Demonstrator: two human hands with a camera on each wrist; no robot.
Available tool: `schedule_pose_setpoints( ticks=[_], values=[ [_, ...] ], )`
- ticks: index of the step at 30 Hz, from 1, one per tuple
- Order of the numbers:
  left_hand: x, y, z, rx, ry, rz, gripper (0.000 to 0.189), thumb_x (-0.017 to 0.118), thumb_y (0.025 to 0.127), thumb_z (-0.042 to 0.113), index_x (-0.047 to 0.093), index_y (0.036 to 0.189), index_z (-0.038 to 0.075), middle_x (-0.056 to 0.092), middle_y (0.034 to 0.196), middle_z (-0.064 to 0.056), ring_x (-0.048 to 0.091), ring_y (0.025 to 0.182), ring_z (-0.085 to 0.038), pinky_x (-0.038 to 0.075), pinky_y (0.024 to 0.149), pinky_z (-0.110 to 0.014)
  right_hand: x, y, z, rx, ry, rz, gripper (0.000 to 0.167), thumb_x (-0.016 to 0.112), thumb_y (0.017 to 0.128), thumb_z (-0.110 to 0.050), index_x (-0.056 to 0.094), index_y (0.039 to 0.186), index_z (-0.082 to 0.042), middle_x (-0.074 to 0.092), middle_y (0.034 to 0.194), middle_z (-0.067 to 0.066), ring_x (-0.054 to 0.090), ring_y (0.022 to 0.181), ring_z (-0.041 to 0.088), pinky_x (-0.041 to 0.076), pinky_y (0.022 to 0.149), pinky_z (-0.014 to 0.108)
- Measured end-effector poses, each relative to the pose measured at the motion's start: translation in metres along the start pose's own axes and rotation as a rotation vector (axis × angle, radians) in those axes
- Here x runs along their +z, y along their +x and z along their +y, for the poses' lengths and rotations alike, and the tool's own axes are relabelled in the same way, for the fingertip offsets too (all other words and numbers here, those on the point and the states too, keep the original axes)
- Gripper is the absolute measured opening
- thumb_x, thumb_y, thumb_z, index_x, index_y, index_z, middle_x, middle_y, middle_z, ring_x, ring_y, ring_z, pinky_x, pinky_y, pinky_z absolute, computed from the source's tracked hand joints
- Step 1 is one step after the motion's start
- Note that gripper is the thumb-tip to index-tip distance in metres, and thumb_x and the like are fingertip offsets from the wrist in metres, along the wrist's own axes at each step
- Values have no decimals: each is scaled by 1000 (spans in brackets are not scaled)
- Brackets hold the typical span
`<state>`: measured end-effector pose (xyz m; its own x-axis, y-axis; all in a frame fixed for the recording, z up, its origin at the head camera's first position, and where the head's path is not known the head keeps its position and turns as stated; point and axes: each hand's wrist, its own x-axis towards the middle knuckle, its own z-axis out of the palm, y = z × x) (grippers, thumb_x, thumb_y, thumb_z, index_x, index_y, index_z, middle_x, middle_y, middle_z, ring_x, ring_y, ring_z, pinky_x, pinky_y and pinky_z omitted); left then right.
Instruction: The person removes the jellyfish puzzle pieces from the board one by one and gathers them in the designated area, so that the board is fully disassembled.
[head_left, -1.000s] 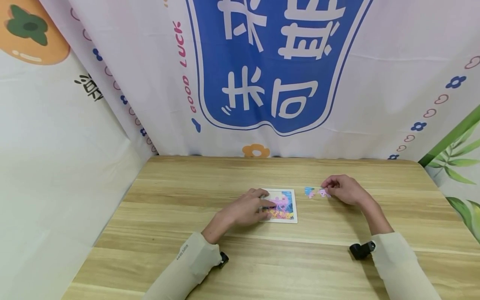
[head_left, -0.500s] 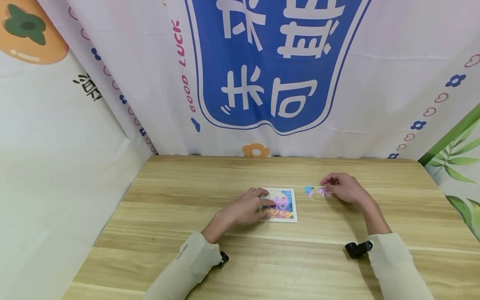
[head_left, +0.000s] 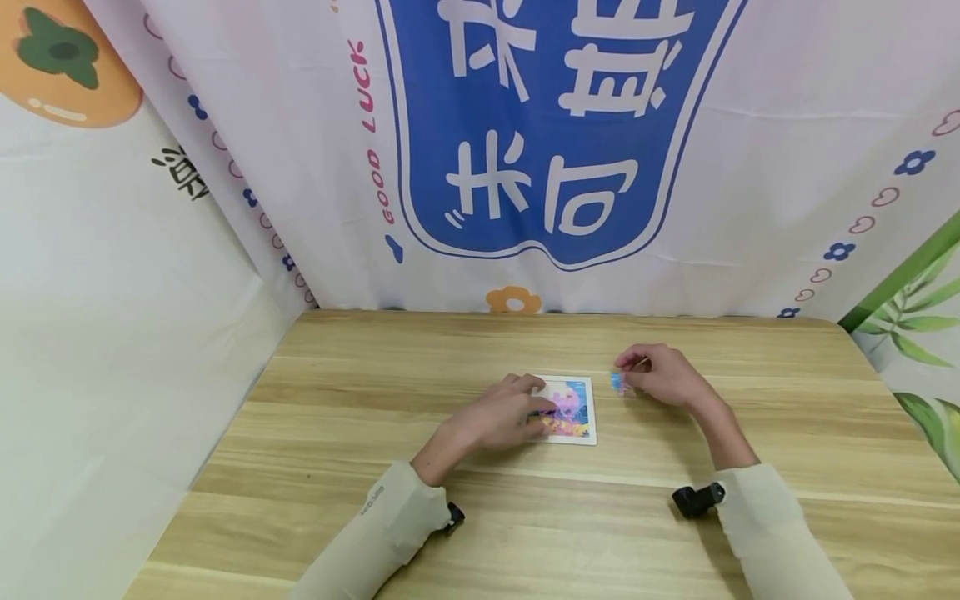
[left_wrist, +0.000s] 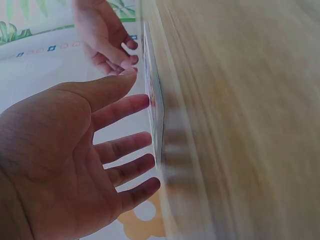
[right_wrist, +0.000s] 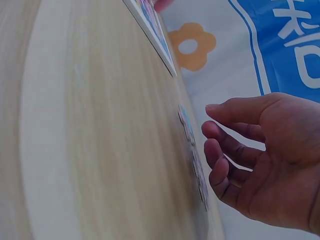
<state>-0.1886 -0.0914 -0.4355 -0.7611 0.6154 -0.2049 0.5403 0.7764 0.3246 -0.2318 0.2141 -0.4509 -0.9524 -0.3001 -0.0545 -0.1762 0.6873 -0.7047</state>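
Observation:
A jigsaw puzzle board (head_left: pixel 594 421) with a white border and a pink, blue and yellow picture lies flat on the table. My left hand (head_left: pixel 497 417) covers the board's left part; in the left wrist view its straight, spread fingers (left_wrist: pixel 122 150) touch or nearly touch the board (left_wrist: pixel 158 115). To the right of the board, my right hand (head_left: pixel 667 375) hovers over loose puzzle pieces (head_left: pixel 617 382), partly hiding them. In the right wrist view, two pieces (right_wrist: pixel 186 125) lie flat in a row, apart from the right hand (right_wrist: pixel 270 155), whose loosely bent fingers hold nothing.
The wooden table (head_left: pixel 420 350) extends around both hands. A printed white curtain (head_left: pixel 337 267) hangs along its back edge, and more cloth hangs at the left. Black wrist cameras (head_left: pixel 697 500) sit under the sleeves.
My right hand has moved left, from the right-hand puzzle piece to above the piece nearer the board. My left hand stays at the board, with a slight shift.

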Motion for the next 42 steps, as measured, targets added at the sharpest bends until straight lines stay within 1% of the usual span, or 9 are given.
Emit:
schedule_pose_setpoints(
  ticks=[3,7,15,22,28,32,35,38,42],
  values=[
    [-1,4,3,22,21,-7,44,64,109,38,63,152,27,44,169,-5,42,156,-28,37,131,-50,6,2,-6,-22,10,-25,20,71,99,-7,74,117,1,76,108,16,69,96,24,55,81,30],
    [-1,9,6,35,18,-25,44,63,109,39,62,153,29,43,170,-6,42,157,-29,37,130,-52,14,6,-15,-60,28,-54,21,73,97,-5,74,117,1,77,107,15,70,95,23,56,79,28],
    [4,14,10,25,14,-58,49,64,108,41,58,156,31,38,173,-6,37,160,-30,32,132,-55,27,10,-26,-101,7,-115,23,77,93,-4,76,117,-5,77,106,9,70,96,19,56,83,31],
    [5,15,11,22,10,-68,50,64,108,41,57,157,32,37,174,-6,37,160,-30,33,132,-54,31,9,-31,-149,-32,-138,23,78,92,-2,77,115,-7,74,99,5,65,91,17,55,84,33],
    [5,15,9,26,3,-58,51,66,107,40,57,157,31,38,174,-6,38,159,-29,32,133,-52,30,8,-37,-173,-71,-147,28,79,92,-4,78,119,-6,77,103,5,64,90,15,55,83,31],
    [4,15,9,29,6,-53,51,67,107,40,57,157,31,38,174,-6,38,159,-29,33,133,-52,31,9,-39,-182,-99,-143,28,81,92,-5,79,120,-6,76,99,3,63,86,13,55,80,30],
    [4,15,8,31,9,-53,51,66,107,40,57,157,31,39,174,-6,38,159,-29,33,132,-52,34,13,-40,-169,-114,-129,26,80,92,-5,79,118,-7,74,95,2,61,83,13,53,78,29],
    [3,14,8,34,13,-56,51,66,108,40,57,157,31,38,174,-5,37,160,-29,33,132,-52,38,17,-40,-149,-109,-117,26,79,93,-1,79,118,-6,75,99,4,61,84,14,53,78,29],
    [2,14,8,38,12,-61,50,65,108,40,58,157,31,38,174,-5,36,161,-29,32,133,-53,40,20,-40,-134,-88,-140,30,76,92,5,78,121,-4,76,107,8,59,84,16,51,77,28]
  ],
)
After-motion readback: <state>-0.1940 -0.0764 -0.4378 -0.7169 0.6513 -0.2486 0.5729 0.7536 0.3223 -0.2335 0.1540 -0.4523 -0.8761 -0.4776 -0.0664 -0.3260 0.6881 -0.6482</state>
